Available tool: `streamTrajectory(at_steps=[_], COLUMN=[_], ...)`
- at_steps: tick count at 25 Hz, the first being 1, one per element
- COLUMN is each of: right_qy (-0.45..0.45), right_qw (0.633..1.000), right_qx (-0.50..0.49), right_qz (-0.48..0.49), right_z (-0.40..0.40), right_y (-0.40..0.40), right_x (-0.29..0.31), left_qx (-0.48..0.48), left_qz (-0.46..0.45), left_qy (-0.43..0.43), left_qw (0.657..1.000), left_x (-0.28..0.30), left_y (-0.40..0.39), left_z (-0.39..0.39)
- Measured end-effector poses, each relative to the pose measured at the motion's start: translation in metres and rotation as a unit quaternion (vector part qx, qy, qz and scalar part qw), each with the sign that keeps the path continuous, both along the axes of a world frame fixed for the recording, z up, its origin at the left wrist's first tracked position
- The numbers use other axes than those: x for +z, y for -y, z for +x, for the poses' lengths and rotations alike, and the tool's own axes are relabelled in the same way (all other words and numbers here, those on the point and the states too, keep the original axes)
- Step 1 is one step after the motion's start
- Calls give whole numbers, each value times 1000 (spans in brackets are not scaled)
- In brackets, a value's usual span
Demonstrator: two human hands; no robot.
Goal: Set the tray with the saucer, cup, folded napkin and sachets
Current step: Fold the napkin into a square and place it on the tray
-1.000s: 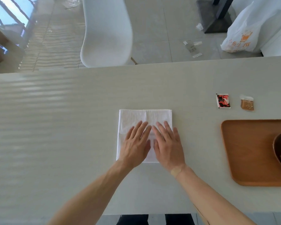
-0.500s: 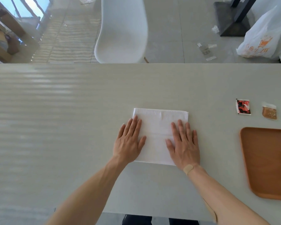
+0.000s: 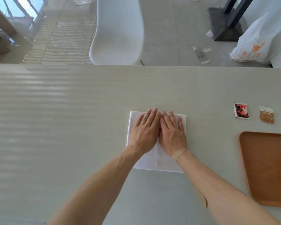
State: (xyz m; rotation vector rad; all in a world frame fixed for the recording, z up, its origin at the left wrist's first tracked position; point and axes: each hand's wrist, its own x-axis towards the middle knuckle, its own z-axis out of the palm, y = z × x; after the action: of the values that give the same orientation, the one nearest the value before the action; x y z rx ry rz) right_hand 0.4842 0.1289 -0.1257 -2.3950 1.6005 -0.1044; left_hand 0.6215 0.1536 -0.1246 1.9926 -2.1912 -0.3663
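Note:
A white folded napkin (image 3: 156, 161) lies flat on the grey table, in the middle. My left hand (image 3: 144, 132) and my right hand (image 3: 173, 133) both press flat on it, side by side, fingers stretched toward its far edge. A red and black sachet (image 3: 241, 110) and a brown sachet (image 3: 266, 115) lie on the table to the right. The wooden tray (image 3: 266, 166) sits at the right edge, partly out of frame. Neither saucer nor cup is in view.
The table's far edge (image 3: 152, 66) runs across the upper part of the view. A white chair (image 3: 118, 30) stands behind it. A white plastic bag (image 3: 256, 41) and paper scraps lie on the floor at the back right.
My hands were apart on the napkin's left and right sides; they have come together at its middle and slid toward the far edge. The view has shifted, so the bowl on the tray is out of frame.

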Motion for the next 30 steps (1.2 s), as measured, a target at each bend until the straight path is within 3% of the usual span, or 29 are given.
streamTrajectory(at_steps=[7, 11, 14, 19, 22, 30], right_qy=[-34, -73, -87, -59, -27, -66], right_qw=[999, 994, 992, 996, 999, 997], right_qx=[-10, -86, -86, -62, -3, -25], right_qz=[-23, -5, 17, 11, -22, 12], right_z=[-13, -39, -38, -31, -18, -17], right_y=[6, 13, 15, -2, -44, -86], right_x=[-16, -20, -18, 2, 8, -6], left_qx=[-26, 28, 44, 75, 18, -5], left_qz=[1, 46, 64, 21, -2, 27], left_qy=[49, 77, 78, 46, -3, 29], left_qw=[998, 996, 994, 996, 1000, 999], left_x=[-15, -15, -13, 1, 4, -9], left_y=[4, 0, -1, -15, -44, -82], left_z=[27, 69, 75, 55, 16, -5])
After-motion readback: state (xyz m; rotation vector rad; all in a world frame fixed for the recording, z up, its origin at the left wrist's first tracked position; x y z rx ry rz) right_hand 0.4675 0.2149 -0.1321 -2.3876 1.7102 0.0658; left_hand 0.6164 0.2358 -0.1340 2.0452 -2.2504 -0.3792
